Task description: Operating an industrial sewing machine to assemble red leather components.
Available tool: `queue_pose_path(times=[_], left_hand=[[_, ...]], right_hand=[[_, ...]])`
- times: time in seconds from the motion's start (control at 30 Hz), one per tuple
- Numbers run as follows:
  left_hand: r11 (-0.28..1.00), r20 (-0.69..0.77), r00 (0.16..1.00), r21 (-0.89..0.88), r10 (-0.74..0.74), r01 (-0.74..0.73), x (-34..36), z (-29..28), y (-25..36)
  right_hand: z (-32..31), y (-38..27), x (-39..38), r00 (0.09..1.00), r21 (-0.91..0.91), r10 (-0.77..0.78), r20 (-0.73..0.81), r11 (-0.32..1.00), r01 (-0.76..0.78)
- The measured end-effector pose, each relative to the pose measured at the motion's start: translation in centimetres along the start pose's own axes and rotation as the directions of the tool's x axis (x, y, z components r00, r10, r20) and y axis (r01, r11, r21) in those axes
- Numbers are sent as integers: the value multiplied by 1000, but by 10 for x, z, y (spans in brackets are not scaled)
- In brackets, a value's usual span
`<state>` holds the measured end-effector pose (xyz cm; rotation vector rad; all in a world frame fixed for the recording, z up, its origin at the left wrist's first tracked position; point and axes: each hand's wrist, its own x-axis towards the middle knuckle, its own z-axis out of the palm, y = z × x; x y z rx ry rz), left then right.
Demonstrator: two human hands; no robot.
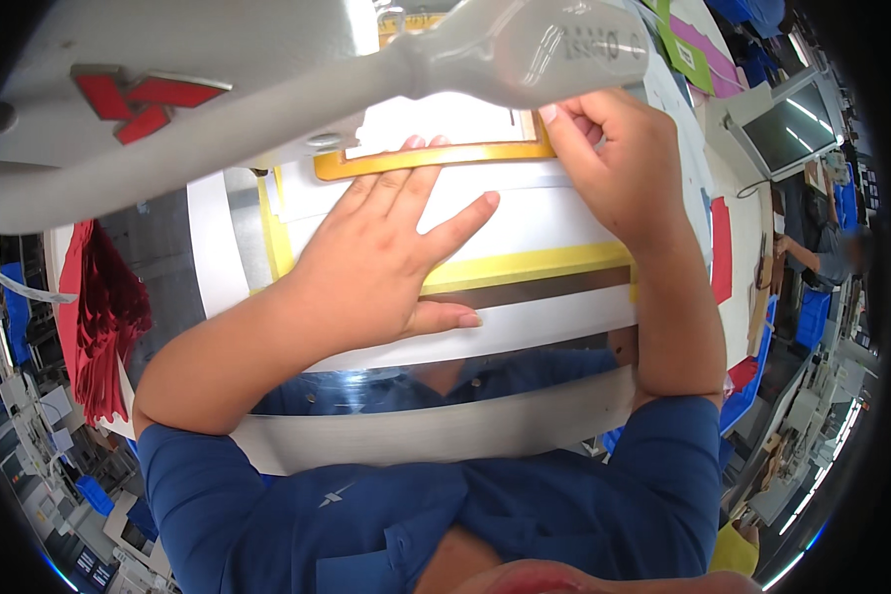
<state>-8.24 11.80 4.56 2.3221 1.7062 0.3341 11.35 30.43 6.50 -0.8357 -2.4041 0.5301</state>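
Observation:
My left hand (374, 233) lies flat with its fingers spread, fingertips resting on the lower bar of an orange-yellow frame (445, 155). Inside that frame is a white panel (431, 121) with a dark inner outline. At the frame's right end is my right hand (619, 163), its fingers curled and the thumb against the frame's edge. What the curled fingers hold, if anything, is hidden. Under both hands spreads a white sheet (525, 213) with a yellow strip (535, 267) along its near and left sides.
A grey machine arm (267, 134) with a red emblem crosses above the frame and hides its far part. Dark red fabric pieces (99, 317) hang at the left. On the right are a screen (792, 124), a red piece (721, 247) and, farther off, another person (832, 252).

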Motion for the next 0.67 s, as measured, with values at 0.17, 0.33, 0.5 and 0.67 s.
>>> queue_pose_path(times=[0.17,0.33,0.5,0.67], left_hand=[[1000,-18,1000,-21,-21,21,4,4,6],[1000,-41,999,-25,-13,12,5,7,10],[1000,-47,999,-17,-15,14,6,9,8],[999,-27,999,-16,-31,30,8,8,10]], right_hand=[[3,-2,1,998,33,-52,-26,998,53],[5,-1,0,993,20,-108,-53,994,109],[5,-5,0,990,55,-139,-39,988,141],[6,-3,0,983,63,-185,13,981,184]])
